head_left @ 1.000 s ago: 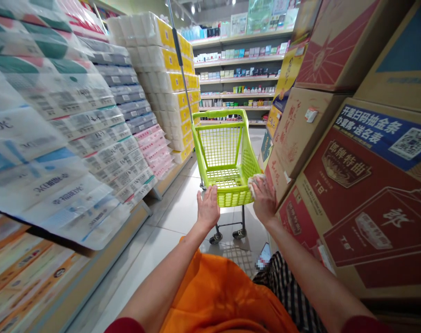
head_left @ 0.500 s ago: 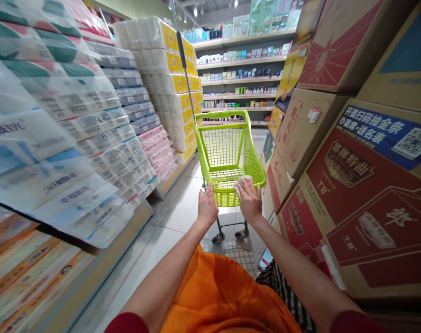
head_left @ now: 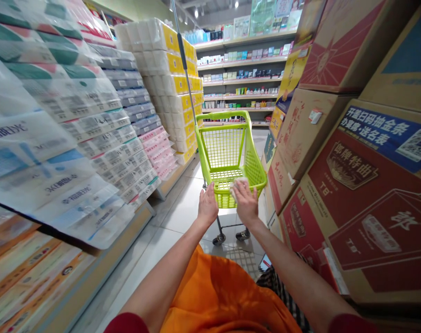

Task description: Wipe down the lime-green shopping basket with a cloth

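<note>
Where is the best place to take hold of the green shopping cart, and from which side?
Best take the near rim of the lime-green shopping cart from behind, where the left hand and right hand rest: that low edge faces the person and lies within easy reach.

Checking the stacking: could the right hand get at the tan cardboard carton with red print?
Probably yes: the right hand rests on the lime-green plastic cart, and only that cart's near corner lies before the tan cardboard carton with red print.

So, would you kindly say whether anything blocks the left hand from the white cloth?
Nothing visible does: the left hand and white cloth sit along the green cart's rim, with the right hand over the cloth.
</note>
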The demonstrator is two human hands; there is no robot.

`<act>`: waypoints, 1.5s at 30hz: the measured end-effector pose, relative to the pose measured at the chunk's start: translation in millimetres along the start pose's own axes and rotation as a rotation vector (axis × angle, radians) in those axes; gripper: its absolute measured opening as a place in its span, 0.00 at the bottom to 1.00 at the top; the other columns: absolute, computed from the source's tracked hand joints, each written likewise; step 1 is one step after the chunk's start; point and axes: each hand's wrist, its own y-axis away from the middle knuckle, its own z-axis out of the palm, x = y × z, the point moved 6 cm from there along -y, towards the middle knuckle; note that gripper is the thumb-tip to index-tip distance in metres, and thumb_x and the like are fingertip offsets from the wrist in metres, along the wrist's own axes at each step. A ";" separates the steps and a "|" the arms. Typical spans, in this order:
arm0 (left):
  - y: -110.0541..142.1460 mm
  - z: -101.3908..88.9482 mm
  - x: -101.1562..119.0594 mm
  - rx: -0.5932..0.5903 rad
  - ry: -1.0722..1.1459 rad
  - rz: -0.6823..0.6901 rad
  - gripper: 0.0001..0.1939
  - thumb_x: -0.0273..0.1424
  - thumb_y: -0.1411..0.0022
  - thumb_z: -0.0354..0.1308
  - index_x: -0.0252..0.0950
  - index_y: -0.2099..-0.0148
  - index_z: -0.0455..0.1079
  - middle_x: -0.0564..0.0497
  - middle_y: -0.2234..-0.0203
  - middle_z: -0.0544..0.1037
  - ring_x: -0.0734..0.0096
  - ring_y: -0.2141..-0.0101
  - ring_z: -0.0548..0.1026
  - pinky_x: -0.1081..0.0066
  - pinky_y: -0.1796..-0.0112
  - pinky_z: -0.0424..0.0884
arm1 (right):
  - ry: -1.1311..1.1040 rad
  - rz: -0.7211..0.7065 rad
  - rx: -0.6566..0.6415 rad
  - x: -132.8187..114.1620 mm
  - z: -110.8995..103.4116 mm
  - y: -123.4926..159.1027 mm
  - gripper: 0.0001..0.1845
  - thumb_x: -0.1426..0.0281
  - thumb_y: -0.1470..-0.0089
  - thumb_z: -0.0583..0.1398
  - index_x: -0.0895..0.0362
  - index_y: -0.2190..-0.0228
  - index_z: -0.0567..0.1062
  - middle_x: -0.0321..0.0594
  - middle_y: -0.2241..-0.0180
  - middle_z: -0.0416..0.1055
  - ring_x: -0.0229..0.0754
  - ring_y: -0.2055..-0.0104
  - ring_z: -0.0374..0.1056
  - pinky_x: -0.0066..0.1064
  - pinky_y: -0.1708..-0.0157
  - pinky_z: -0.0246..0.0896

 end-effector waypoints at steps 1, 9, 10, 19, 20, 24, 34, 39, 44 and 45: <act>-0.9 -0.2 1.0 -0.001 -0.010 0.010 0.35 0.15 0.53 0.42 0.30 0.40 0.47 0.39 0.46 0.65 0.63 0.47 0.64 0.53 0.46 0.56 | -0.018 -0.069 -0.030 -12.8 4.9 0.3 0.19 0.76 0.45 0.48 0.53 0.54 0.70 0.43 0.47 0.63 0.46 0.41 0.52 0.48 0.43 0.38; -4.2 3.6 4.8 -0.119 -0.148 0.015 0.31 0.16 0.49 0.40 0.28 0.40 0.50 0.39 0.44 0.61 0.62 0.43 0.57 0.49 0.44 0.51 | 0.103 0.166 0.011 48.3 -16.3 1.6 0.21 0.78 0.45 0.46 0.59 0.53 0.69 0.47 0.45 0.60 0.48 0.40 0.47 0.51 0.44 0.38; -2.3 5.7 8.2 -0.139 -0.168 0.041 0.31 0.16 0.49 0.39 0.28 0.40 0.50 0.40 0.44 0.61 0.63 0.42 0.56 0.49 0.44 0.49 | 0.105 0.174 0.021 50.9 -17.4 2.2 0.21 0.78 0.44 0.46 0.59 0.53 0.69 0.47 0.45 0.60 0.47 0.39 0.47 0.51 0.44 0.39; 11.1 15.9 26.9 -0.219 -0.260 0.155 0.29 0.18 0.45 0.39 0.31 0.40 0.52 0.44 0.41 0.55 0.63 0.40 0.50 0.47 0.43 0.44 | 0.065 0.098 0.005 44.3 -14.0 5.9 0.21 0.78 0.45 0.46 0.56 0.53 0.69 0.44 0.45 0.61 0.43 0.39 0.45 0.46 0.43 0.36; 10.9 15.7 26.9 -0.223 -0.261 0.152 0.29 0.18 0.45 0.39 0.31 0.40 0.52 0.43 0.41 0.54 0.63 0.40 0.50 0.47 0.43 0.44 | 0.080 0.140 0.017 49.5 -16.5 5.5 0.22 0.78 0.45 0.45 0.57 0.52 0.68 0.45 0.45 0.60 0.43 0.39 0.45 0.46 0.43 0.37; 10.5 14.7 26.7 -0.235 -0.269 0.141 0.29 0.19 0.45 0.39 0.29 0.40 0.52 0.42 0.41 0.53 0.62 0.40 0.49 0.46 0.44 0.45 | 0.041 0.032 -0.012 30.3 -11.4 3.5 0.20 0.77 0.44 0.46 0.56 0.55 0.71 0.44 0.47 0.63 0.45 0.40 0.48 0.46 0.44 0.40; 16.7 22.9 25.1 -0.212 -0.300 0.116 0.32 0.20 0.47 0.42 0.31 0.38 0.47 0.43 0.40 0.51 0.62 0.39 0.45 0.46 0.43 0.42 | 0.099 0.163 -0.008 56.3 -20.9 6.7 0.22 0.79 0.45 0.45 0.58 0.53 0.69 0.46 0.45 0.60 0.47 0.39 0.47 0.48 0.45 0.42; 17.2 24.8 26.3 -0.213 -0.303 0.114 0.33 0.21 0.48 0.42 0.30 0.38 0.47 0.44 0.39 0.49 0.62 0.39 0.45 0.46 0.43 0.41 | 0.075 0.081 -0.052 49.0 -15.8 6.0 0.22 0.78 0.45 0.46 0.57 0.53 0.69 0.45 0.45 0.60 0.48 0.40 0.49 0.49 0.45 0.42; 17.5 23.4 28.8 -0.228 -0.296 0.101 0.34 0.21 0.49 0.43 0.28 0.38 0.46 0.43 0.39 0.48 0.62 0.39 0.44 0.46 0.43 0.41 | 0.096 0.179 0.028 55.1 -21.7 5.0 0.22 0.79 0.46 0.45 0.58 0.53 0.69 0.47 0.45 0.60 0.48 0.40 0.49 0.49 0.46 0.43; 17.5 23.1 29.1 -0.226 -0.295 0.100 0.34 0.21 0.49 0.43 0.28 0.38 0.46 0.43 0.39 0.48 0.62 0.39 0.44 0.46 0.43 0.41 | 0.074 0.125 0.014 46.7 -18.7 5.5 0.22 0.79 0.45 0.45 0.57 0.54 0.70 0.46 0.46 0.62 0.47 0.40 0.49 0.47 0.46 0.43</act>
